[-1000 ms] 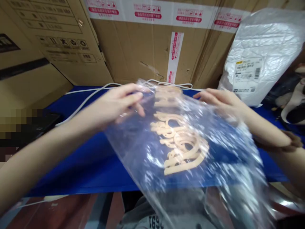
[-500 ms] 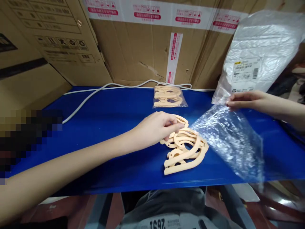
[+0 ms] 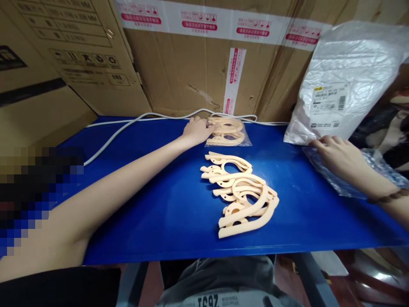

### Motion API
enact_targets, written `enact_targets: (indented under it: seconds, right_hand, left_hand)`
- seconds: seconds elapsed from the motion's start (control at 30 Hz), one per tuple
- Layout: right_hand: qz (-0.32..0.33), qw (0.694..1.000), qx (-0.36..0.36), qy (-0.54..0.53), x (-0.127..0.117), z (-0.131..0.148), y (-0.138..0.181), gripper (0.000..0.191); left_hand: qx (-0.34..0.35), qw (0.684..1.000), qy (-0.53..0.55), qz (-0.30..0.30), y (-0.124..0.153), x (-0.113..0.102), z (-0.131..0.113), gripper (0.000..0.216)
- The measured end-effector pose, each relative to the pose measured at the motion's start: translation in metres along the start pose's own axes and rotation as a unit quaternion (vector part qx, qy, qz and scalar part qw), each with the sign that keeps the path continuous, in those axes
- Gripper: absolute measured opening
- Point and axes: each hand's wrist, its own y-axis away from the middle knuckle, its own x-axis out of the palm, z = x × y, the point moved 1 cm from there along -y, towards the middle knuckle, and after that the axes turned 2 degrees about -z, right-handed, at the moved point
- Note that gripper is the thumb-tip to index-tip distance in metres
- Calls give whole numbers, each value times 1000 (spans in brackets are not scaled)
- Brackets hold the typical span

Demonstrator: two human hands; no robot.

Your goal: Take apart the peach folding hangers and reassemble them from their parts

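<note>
A loose pile of cream plastic curved pieces [image 3: 241, 192] lies in the middle of the blue table top [image 3: 153, 183]. My left hand [image 3: 197, 129] reaches to the back and pinches the left edge of a small clear packet of the same pieces [image 3: 227, 132]. My right hand [image 3: 340, 160] lies with fingers stretched flat on an empty clear plastic bag [image 3: 354, 181] at the right edge, just below a large silvery bag with a label [image 3: 341, 76].
Taped cardboard boxes [image 3: 204, 55] wall off the back and left. A white cable [image 3: 128, 125] runs along the table's rear edge. Dark objects stand past the right edge. My lap shows under the front edge.
The clear bag came off the pile and was carried right by my right hand, which now rests flat on it. My left hand left the pile and reached back to the small packet.
</note>
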Motion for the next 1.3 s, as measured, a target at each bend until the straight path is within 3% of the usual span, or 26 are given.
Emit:
enact_targets:
  seconds: [0.1, 0.23, 0.43, 0.53, 0.63, 0.77, 0.83, 0.93, 1.07, 1.17, 1.23, 1.27, 1.3]
  right_hand:
    - [-36, 999, 33, -4, -16, 12, 4, 39]
    - [-77, 991, 65, -89, -30, 25, 1, 37]
    - [-120, 955, 57, -267, -62, 58, -23, 29]
    - [-138, 901, -20, -410, -80, 80, -42, 28]
    - [-135, 861, -76, -485, -87, 98, -62, 31]
    - [-151, 837, 24, -526, -81, 99, -84, 34]
    - [-153, 802, 85, -572, -79, 95, -89, 32]
    - [-105, 715, 132, -678, -84, 94, -90, 28]
    - [48, 569, 85, -816, -97, 107, -82, 22]
    - [111, 480, 45, -869, -105, 119, -75, 30]
    - [142, 462, 47, -874, -108, 125, -70, 33]
    - [149, 473, 54, -867, -109, 128, -67, 35]
    - [142, 505, 65, -849, -110, 130, -65, 35]
  left_hand:
    - [-42, 996, 79, 3, -11, 8, -2, 24]
    - [-95, 975, 202, 15, -18, 13, -12, 11]
    - [-158, 929, 334, 22, -1, 15, -36, 68]
    - [-138, 909, 394, -4, 16, 14, -48, 93]
    - [-87, 900, 427, -15, 34, 7, -58, 96]
    - [-58, 905, 422, -10, 55, -15, -61, 92]
    - [-58, 901, 431, -12, 65, -27, -60, 92]
    - [-76, 893, 443, -10, 82, -41, -55, 89]
    - [-87, 882, 462, 21, 108, -47, -49, 89]
    - [-113, 868, 483, 33, 124, -46, -46, 90]
    - [-144, 855, 496, 44, 129, -46, -43, 81]
    - [-162, 848, 501, 59, 131, -46, -41, 70]
    - [-180, 841, 504, 78, 131, -46, -38, 57]
